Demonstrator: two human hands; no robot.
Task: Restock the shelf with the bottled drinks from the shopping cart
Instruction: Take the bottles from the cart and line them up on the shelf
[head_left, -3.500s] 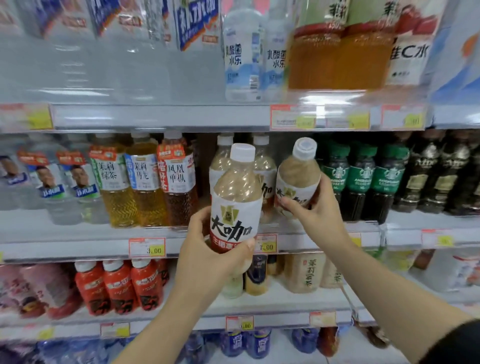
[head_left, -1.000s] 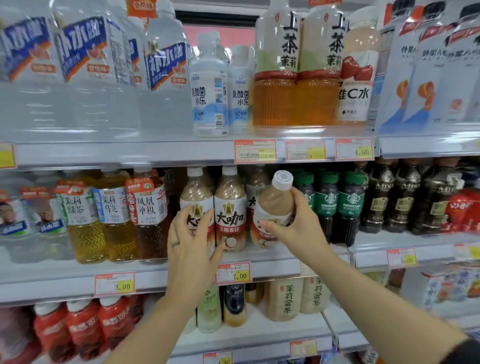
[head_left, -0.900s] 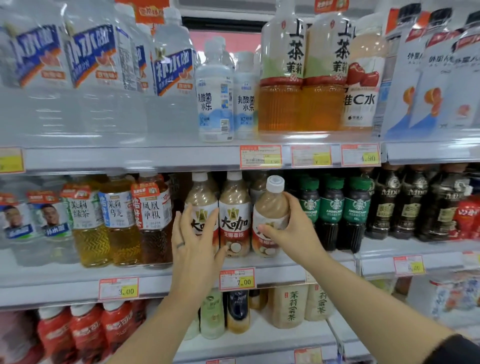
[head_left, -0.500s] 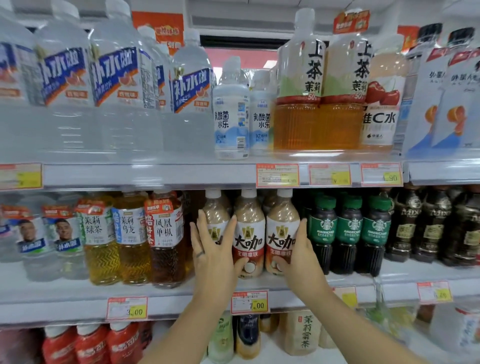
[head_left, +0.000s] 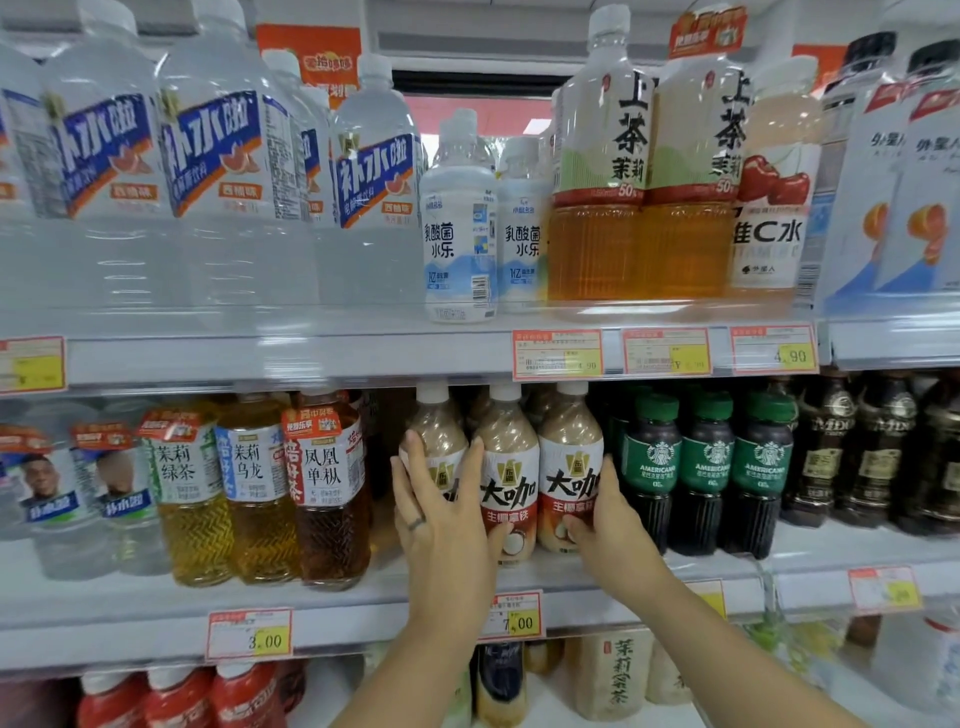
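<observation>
Three beige latte bottles with white caps and red-and-white labels stand upright in a row at the front of the middle shelf (head_left: 337, 603). My left hand (head_left: 447, 525) lies flat with straight fingers against the left latte bottle (head_left: 435, 441) and touches the middle latte bottle (head_left: 508, 483). My right hand (head_left: 613, 535) has its fingers round the lower part of the right latte bottle (head_left: 569, 467). The shopping cart is out of view.
Yellow and brown tea bottles (head_left: 260, 488) stand left of the lattes, green-capped Americano bottles (head_left: 706, 467) right of them. The top shelf (head_left: 363, 358) carries big water bottles, white drinks and jasmine tea. Price tags line the shelf edges. More bottles stand on the lower shelf.
My left hand set its latte bottle on the shelf and flattened against the row. My right hand stood its tilted bottle upright beside the others. The view rose.
</observation>
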